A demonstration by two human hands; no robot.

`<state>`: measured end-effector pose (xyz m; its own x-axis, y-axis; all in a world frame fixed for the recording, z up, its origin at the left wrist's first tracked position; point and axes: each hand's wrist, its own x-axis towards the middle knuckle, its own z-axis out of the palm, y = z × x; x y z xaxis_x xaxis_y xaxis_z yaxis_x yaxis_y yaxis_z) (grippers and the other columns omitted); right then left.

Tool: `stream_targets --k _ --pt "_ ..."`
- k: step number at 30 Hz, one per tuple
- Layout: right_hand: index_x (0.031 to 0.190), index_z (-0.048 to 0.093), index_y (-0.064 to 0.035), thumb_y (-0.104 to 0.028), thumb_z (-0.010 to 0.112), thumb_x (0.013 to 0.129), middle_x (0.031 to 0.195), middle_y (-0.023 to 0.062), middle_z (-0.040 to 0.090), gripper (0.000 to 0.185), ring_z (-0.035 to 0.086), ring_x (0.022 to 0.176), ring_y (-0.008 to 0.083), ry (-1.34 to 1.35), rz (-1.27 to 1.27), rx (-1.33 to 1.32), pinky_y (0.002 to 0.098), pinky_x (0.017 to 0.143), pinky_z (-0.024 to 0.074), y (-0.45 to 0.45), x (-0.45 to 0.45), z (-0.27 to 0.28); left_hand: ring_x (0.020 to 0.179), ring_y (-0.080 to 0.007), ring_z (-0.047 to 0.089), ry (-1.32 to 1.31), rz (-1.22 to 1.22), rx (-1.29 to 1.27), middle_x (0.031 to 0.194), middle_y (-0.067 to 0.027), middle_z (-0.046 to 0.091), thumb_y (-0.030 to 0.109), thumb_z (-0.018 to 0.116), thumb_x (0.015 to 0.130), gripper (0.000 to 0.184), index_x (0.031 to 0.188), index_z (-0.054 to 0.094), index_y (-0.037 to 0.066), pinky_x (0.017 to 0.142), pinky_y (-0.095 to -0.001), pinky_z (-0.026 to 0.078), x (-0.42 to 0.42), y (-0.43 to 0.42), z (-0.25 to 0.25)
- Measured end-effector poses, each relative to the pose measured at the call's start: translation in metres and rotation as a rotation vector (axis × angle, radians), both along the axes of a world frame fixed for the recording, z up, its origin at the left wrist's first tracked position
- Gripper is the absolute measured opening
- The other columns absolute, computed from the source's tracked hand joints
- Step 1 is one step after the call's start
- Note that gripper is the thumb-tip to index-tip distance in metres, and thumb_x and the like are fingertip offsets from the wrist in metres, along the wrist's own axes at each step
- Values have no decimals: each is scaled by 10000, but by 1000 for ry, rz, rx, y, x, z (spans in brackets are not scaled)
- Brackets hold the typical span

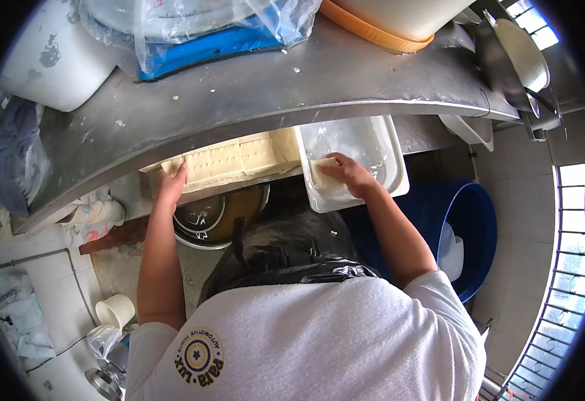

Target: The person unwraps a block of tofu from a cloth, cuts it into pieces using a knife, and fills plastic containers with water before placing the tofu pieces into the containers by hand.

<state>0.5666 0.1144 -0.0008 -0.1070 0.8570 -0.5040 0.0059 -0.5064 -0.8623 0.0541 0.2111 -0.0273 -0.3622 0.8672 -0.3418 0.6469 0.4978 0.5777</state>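
Observation:
A row of pale yellow blocks (pixel 239 158), soft-looking and dotted with small dents, lies along a shelf under the metal counter. My left hand (pixel 170 184) is at the left end of this row, its thumb and fingers closed about the end block (pixel 173 166). To the right, a white plastic tub (pixel 398 167) with some clear liquid in it stands against the row. My right hand (pixel 351 175) reaches into the tub and grips a pale block (pixel 326 174), thumb on top; part of the block is hidden by the fingers.
The steel counter (pixel 239 93) overhangs the shelf. On it stand a plastic-covered blue scale (pixel 219 50) and a white container with an orange rim (pixel 379 30). A blue barrel (pixel 469 234) is at lower right, a round metal vessel (pixel 219 217) below the shelf.

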Motion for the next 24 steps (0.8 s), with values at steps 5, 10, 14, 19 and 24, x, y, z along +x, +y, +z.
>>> stream_targets --k 5,10,14,19,24 --pt "1438 557 2 -527 769 848 1446 282 556 821 474 1402 399 -748 296 241 486 1170 397 5 5 -12 1376 -342 528 -569 312 -243 1499 -110 581 586 742 915 735 1502 539 193 1079 -677 368 -11 12 37" --pt "1455 546 -2 -454 803 855 1401 250 602 794 581 1298 376 -692 284 241 444 1104 466 8 5 -8 1266 -301 570 -824 350 -337 1425 -84 617 520 790 893 655 1432 603 198 1003 -576 428 -24 17 19" --pt "1458 540 -8 -410 826 854 1345 239 642 780 645 1196 364 -524 257 198 433 1038 509 8 12 -17 1247 -288 584 -626 165 -172 1314 -88 670 403 852 865 607 1361 622 139 952 -533 477 -14 0 24" --pt "1387 575 -30 -311 802 901 1267 228 665 606 715 993 321 -750 54 382 437 891 573 9 3 2 1190 -280 650 -979 164 -28 1317 -110 674 300 795 922 536 1377 599 97 935 -485 552 -47 -23 8" --pt "1338 593 -40 -187 775 930 1216 214 669 470 718 957 310 -710 -124 678 431 844 592 27 -51 38 1207 -308 666 -1249 277 110 1345 -107 673 234 691 988 435 1381 595 74 976 -529 554 -55 -44 12"
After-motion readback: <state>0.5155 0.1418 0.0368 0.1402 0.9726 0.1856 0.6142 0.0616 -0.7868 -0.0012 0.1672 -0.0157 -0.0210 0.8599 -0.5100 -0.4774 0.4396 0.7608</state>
